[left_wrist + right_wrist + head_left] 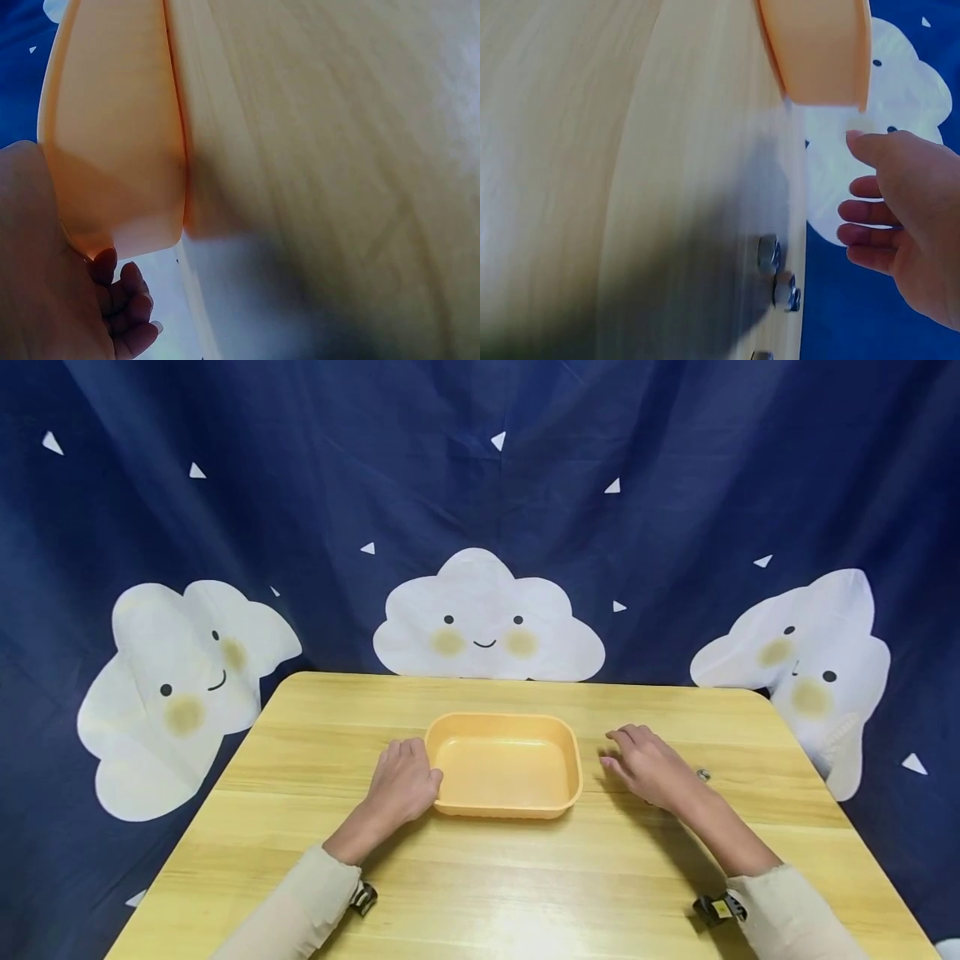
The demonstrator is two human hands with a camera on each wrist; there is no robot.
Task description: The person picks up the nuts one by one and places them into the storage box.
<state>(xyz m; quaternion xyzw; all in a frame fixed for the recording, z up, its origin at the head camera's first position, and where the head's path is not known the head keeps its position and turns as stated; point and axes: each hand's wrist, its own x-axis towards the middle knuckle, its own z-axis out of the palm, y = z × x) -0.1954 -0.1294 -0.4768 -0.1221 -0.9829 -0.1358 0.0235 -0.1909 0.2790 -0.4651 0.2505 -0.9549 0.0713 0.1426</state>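
Observation:
A shallow orange plastic tray (506,811) sits on the wooden table, its inside bare. My left hand (406,781) grips the tray's left rim, thumb at the near left corner; in the left wrist view the curled fingers of that hand (124,307) show below the end of the tray (112,150). To the right of the tray, apart from it, my right hand (648,767) hovers over the table with loosely bent fingers and nothing in them. Several metal nuts (769,253) lie on the table beneath the right hand (907,214); in the head view one nut (702,774) shows beside the wrist.
The light wooden table (480,877) reaches back to a dark blue curtain (480,485) printed with white clouds and small triangles. Both forearms wear pale sleeves (300,902), with a black wrist device (720,909) at the right cuff.

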